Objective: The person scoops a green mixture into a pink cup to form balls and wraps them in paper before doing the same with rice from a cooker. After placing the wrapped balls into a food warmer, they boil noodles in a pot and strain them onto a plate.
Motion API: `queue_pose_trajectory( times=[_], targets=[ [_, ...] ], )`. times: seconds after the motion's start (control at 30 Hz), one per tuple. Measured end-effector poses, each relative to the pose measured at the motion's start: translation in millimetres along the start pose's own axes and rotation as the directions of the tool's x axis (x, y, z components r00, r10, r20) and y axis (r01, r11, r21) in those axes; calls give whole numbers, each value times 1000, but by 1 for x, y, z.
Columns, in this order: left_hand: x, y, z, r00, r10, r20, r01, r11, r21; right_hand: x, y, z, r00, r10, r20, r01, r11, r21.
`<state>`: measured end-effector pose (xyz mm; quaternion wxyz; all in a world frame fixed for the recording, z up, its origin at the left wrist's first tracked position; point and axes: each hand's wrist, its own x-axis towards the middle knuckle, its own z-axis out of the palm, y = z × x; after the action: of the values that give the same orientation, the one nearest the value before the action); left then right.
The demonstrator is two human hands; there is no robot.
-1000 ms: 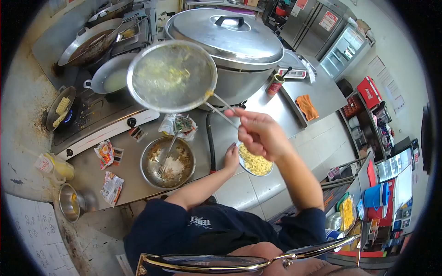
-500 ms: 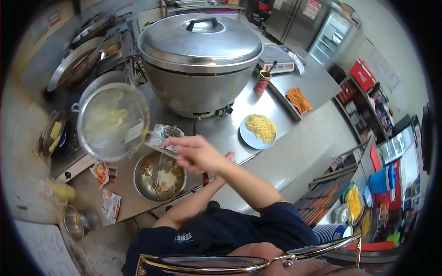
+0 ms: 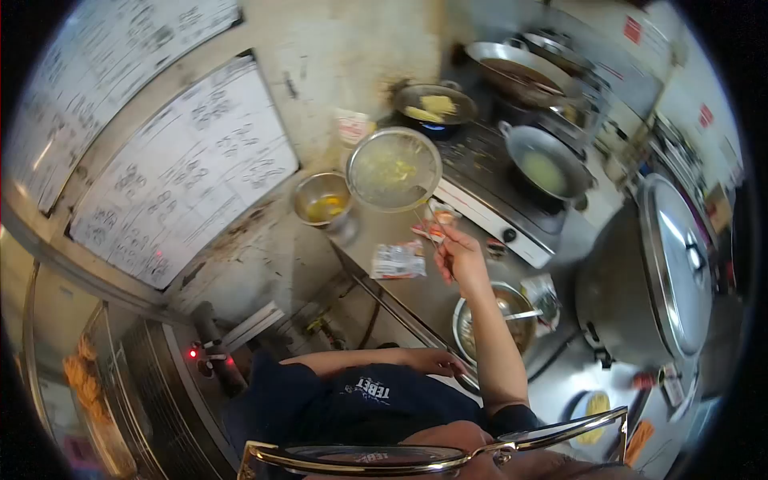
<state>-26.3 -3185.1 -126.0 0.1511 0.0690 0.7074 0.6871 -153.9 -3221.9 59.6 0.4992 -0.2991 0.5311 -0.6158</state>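
Observation:
My right hand (image 3: pixel 460 256) is closed round the handle of a round mesh strainer (image 3: pixel 394 170), which hangs above the counter between a small steel bowl of yellow contents (image 3: pixel 322 198) and the stove. Something pale yellow shows blurred in or through the mesh. My left hand (image 3: pixel 438 362) is low at the counter's front edge, fingers loosely apart, with nothing visible in it. Near it a steel mixing bowl (image 3: pixel 462 328) holds a spoon (image 3: pixel 522 315) and food, partly hidden by my right forearm. An opened packet (image 3: pixel 398 261) lies below the strainer.
A pan with yellow pieces (image 3: pixel 436 106) sits over a blue flame. Beside it are a wok with pale liquid (image 3: pixel 546 164) and a larger wok (image 3: pixel 524 72). A big lidded pot (image 3: pixel 624 280) and a plate of noodles (image 3: pixel 594 410) are right. Whiteboards (image 3: pixel 188 172) hang left.
The view has swung left, bringing the whiteboards into sight. My right hand has carried the strainer toward the small steel bowl. My left hand stays low by the counter edge.

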Motion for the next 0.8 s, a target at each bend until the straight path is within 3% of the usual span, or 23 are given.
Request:
queue_pose_trajectory(
  times=[0.03, 0.07, 0.1, 0.17, 0.2, 0.27, 0.3, 0.33, 0.37, 0.4, 0.43, 0.47, 0.5, 0.53, 0.6, 0.63, 0.67, 0.73, 0.77, 0.8],
  targets=[
    [-13, 12, -11, 999, 32, -22, -32, 999, 16, 25, 11, 12, 1000, -12, 20, 13, 998, -66],
    [-32, 22, -20, 987, -121, -106, 112, 990, -80, 54, 29, 23, 997, 36, 63, -30, 996, -86],
    [-44, 11, -33, 988, -116, -103, 108, 991, -80, 83, 50, 36, 992, 79, 96, -68, 992, -107],
    [-63, -19, -56, 985, 16, -174, -43, 988, -151, 126, 85, 68, 985, 135, 107, -105, 963, -248],
    [-77, -21, -62, 988, 14, -151, -36, 988, -149, 147, 114, 85, 990, 116, 86, -88, 957, -275],
    [-92, -13, -73, 947, -160, -278, 91, 965, -247, 174, 153, 112, 995, 77, 60, -59, 965, -257],
    [-96, -12, -79, 959, -164, -230, 109, 966, -235, 183, 171, 121, 997, 62, 45, -51, 976, -213],
    [-98, -11, -82, 917, -272, -290, 189, 940, -284, 209, 220, 119, 973, -150, 174, 199, 927, -316],
    [-100, -11, -86, 863, -380, -332, 272, 905, -327, 200, 192, 124, 975, 130, 179, -74, 953, -293],
    [-101, -11, -88, 888, -388, -248, 314, 904, -291, 264, 299, 122, 909, -192, 371, 384, 730, -566],
    [-101, -15, -87, 895, -317, -313, 176, 896, -407, 251, 279, 127, 909, -240, 341, 387, 789, -477],
    [-100, -21, -87, 893, -266, -364, 44, 855, -516, 184, 170, 123, 982, -53, 183, 160, 750, -642],
    [-100, -36, -93, 903, -308, -300, 137, 868, -477, 191, 183, 117, 946, -172, 274, 323, 455, -830],
    [-93, -49, -102, 909, -347, -233, 225, 875, -429, 178, 168, 104, 957, -254, 144, 257, 498, -828],
    [-71, -40, -106, 960, -268, -74, 238, 930, -280, 131, 126, 63, 939, -325, -115, 93, 558, -824],
    [-60, -23, -108, 961, -275, 35, 274, 924, -266, 104, 109, 35, 904, -423, -60, 216, 575, -789],
    [-47, 0, -111, 957, -249, 150, 277, 938, -210, 75, 95, 10, 850, -527, 14, 359, 558, -748],
    [-12, 35, -106, 929, -230, 289, 280, 949, -144, -12, 66, -53, 731, -674, -105, 403, 551, -731],
    [7, 47, -98, 922, -176, 344, 238, 960, -147, -46, 89, -86, 578, -719, -386, 286, 622, -729],
    [29, 58, -86, 912, -118, 392, 193, 969, -156, -101, 89, -114, 490, -605, -627, 177, 774, -608]
  ],
)
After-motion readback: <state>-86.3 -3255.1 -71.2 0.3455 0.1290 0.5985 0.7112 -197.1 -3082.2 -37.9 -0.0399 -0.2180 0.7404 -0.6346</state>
